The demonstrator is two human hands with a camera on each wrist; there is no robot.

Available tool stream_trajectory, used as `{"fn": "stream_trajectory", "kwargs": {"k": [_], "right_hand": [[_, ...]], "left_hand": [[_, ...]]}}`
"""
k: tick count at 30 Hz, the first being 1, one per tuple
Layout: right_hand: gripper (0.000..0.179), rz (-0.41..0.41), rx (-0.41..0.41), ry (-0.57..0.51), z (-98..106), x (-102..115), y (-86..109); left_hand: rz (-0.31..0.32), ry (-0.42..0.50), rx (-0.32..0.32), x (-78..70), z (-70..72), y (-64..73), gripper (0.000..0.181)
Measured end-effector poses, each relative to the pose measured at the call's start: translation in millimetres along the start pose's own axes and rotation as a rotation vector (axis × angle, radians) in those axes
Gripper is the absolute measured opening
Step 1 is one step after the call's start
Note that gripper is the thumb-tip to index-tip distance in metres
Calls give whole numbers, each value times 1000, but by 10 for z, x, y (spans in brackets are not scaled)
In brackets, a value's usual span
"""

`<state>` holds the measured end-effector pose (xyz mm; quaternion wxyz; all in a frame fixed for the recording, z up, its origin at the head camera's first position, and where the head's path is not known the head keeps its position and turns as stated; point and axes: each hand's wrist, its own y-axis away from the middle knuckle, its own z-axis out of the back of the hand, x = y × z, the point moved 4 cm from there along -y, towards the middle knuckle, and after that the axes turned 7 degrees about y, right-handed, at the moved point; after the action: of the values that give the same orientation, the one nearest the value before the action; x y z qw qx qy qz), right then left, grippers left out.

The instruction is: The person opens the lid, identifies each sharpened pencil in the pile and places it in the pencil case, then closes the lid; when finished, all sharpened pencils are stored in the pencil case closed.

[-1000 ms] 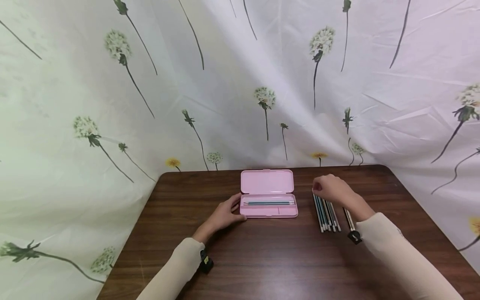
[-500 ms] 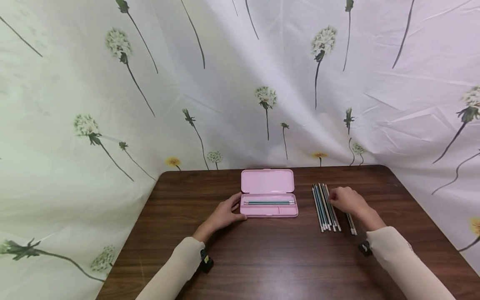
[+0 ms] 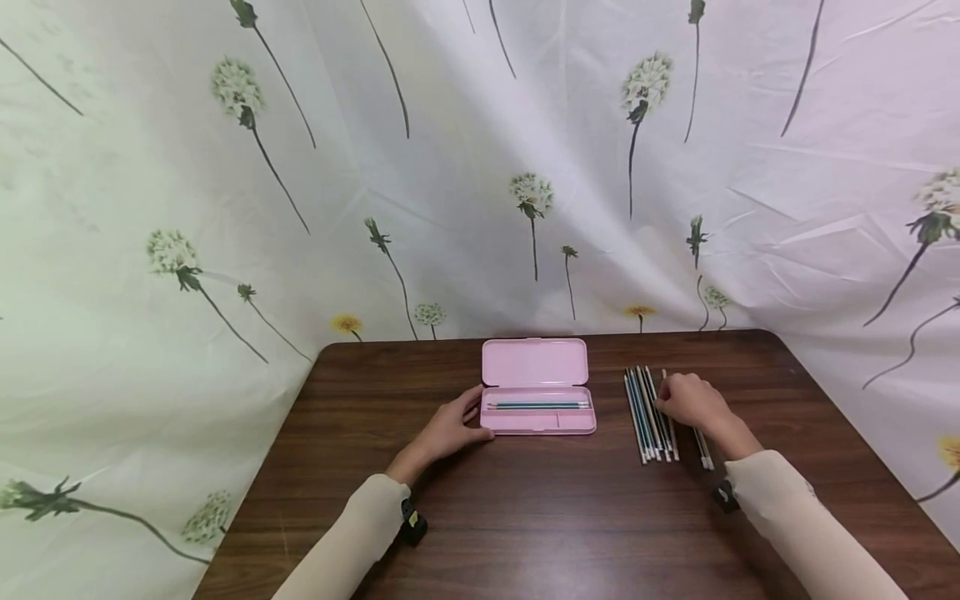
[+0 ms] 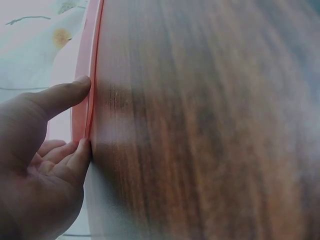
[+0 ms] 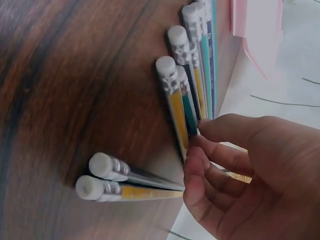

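Note:
An open pink pencil case (image 3: 519, 423) lies on the table with pencils (image 3: 536, 406) in its long rear compartment. My left hand (image 3: 446, 429) holds its left end, thumb on the front wall and fingers round the side, as the left wrist view shows. To the right, a row of pencils (image 3: 645, 417) lies with erasers toward me. My right hand (image 3: 693, 402) pinches the row's rightmost pencil, a yellow one (image 5: 176, 107); the fingers partly hide it. Two more pencils (image 3: 703, 450), one dark and one yellow, lie apart under that hand, their far ends hidden.
The dark wood table (image 3: 540, 517) meets a flower-printed white cloth (image 3: 450, 208) behind and at the sides. The case's raised lid (image 3: 534, 362) leans back near the far table edge.
My right hand has moved from the far end of the row to its right side. The rightmost pencil's far end has shifted right. My left hand has stayed at the case.

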<state>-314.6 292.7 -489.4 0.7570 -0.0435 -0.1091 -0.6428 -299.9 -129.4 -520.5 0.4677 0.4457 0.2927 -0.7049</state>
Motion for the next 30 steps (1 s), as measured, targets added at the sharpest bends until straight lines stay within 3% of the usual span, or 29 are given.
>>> {"fn": "stream_trajectory", "kwargs": {"k": [7, 22, 26, 30], "right_hand": [[44, -62, 10, -49, 4, -11, -23], [48, -134, 55, -111, 38, 35, 16], [51, -114, 57, -136, 118, 114, 3], [35, -49, 9, -146, 243, 251, -13]], "left_hand": [[-1, -4, -5, 5, 5, -7, 90], [4, -8, -2, -12, -8, 2, 90], [6, -10, 4, -14, -9, 12, 90], [-3, -22, 7, -11, -10, 19, 90]]}}
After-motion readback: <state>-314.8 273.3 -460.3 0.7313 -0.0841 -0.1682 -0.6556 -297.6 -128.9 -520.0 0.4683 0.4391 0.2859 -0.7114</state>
